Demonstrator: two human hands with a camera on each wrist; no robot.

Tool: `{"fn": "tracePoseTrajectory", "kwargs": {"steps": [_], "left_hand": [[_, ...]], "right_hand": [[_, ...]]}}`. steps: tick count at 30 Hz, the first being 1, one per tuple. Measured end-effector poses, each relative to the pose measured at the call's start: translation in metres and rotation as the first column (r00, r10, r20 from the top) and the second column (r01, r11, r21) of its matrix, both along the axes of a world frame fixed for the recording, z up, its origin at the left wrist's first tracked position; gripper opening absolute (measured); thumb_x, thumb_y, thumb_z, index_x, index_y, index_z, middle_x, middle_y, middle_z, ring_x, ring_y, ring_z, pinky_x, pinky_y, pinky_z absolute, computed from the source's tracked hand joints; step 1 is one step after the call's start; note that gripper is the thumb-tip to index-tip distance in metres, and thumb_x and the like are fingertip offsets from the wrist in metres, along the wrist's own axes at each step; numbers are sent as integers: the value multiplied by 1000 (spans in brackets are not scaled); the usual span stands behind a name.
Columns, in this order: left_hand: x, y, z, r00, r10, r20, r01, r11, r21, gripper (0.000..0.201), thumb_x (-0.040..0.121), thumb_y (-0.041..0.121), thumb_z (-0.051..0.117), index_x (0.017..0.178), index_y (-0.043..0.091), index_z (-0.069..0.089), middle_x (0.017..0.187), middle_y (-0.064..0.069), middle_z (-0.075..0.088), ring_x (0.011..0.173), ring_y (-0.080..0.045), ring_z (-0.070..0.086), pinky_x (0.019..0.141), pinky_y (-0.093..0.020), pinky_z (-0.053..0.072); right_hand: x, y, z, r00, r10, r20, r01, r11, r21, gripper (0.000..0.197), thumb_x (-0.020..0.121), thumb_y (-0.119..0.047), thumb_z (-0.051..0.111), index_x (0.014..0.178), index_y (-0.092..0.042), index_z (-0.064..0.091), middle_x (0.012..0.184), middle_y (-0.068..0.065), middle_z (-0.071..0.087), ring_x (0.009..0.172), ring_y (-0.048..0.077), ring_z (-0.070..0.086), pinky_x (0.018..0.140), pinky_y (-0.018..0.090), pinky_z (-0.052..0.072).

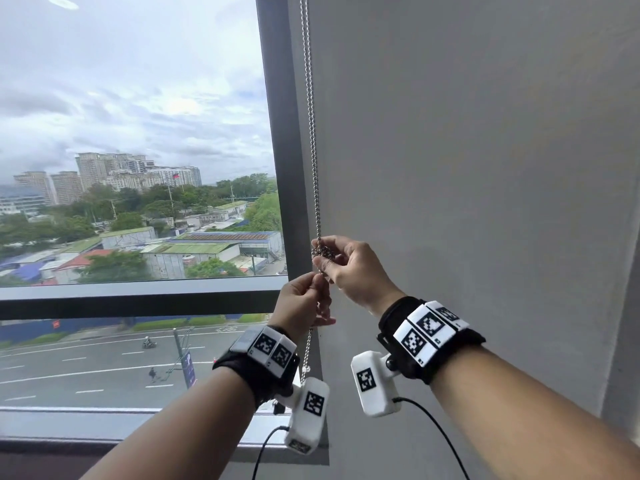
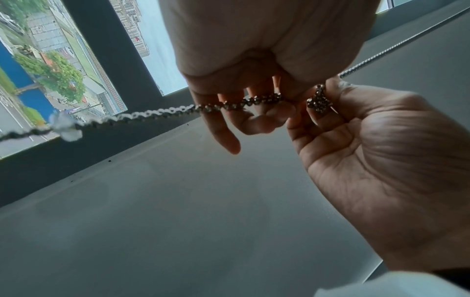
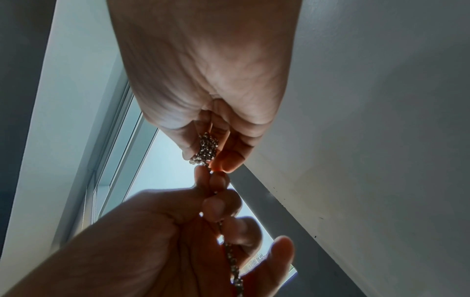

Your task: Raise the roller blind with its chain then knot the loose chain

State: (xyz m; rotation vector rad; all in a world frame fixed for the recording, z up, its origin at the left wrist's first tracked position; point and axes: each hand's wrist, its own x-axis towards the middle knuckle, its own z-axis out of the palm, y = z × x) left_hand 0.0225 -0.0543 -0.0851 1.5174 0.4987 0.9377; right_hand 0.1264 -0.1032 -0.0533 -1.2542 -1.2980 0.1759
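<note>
Now the right hand (image 1: 353, 268) pinches the bunched knot (image 1: 322, 251) of the silver metal bead chain (image 1: 312, 133), while the left hand (image 1: 301, 303) grips the strand just below it.

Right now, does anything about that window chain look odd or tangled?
Yes. The bead chain bunches into a tight clump between the fingers of the right hand, where it should hang straight. The left hand grips the twisted strands just below. It looks like a knot being tied, not damage.
</note>
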Motion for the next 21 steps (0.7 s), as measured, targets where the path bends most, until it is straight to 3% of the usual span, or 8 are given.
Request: {"fn": "tracePoseTrajectory", "kwargs": {"steps": [6,10,13,16,21], "left_hand": [[-4,-4,2,1000,-1,-11,1,1000,15,31,97,22,41,70,12,51,56,-3,50,40,-10,48,56,-32,54],[-10,-3,4,999,-16,-28,17,999,33,32,97,21,40,69,11,52,54,-3,53,41,-12,54,57,-28,48],[-16,2,6,998,-24,-51,27,998,56,32,97,20,41,68,11,52,50,0,55,41,-11,56,50,-22,46],[-23,8,8,992,-25,-120,38,993,111,31,95,26,44,71,14,58,52,1,60,42,-10,58,49,-21,43],[-39,12,17,980,-16,-196,51,984,173,22,93,20,51,76,12,63,51,3,63,39,-6,56,47,-22,38]], "right_hand": [[-3,-3,2,999,-41,32,42,999,-21,23,88,-19,69,110,-21,70,83,-1,70,65,7,59,73,28,55],[-9,-8,6,994,-78,70,81,996,-37,23,87,-19,70,111,-20,70,81,0,71,69,10,61,78,27,56],[-14,-12,11,986,-115,120,120,992,-43,25,88,-18,70,113,-17,70,73,-8,65,63,5,58,70,15,49],[-19,-15,15,970,-158,184,171,984,-58,28,88,-19,70,115,-15,69,72,-8,64,58,0,55,63,5,43],[-22,-24,23,930,-199,308,244,963,-116,37,88,-25,69,123,-13,66,108,4,73,82,8,59,86,16,45]]}}
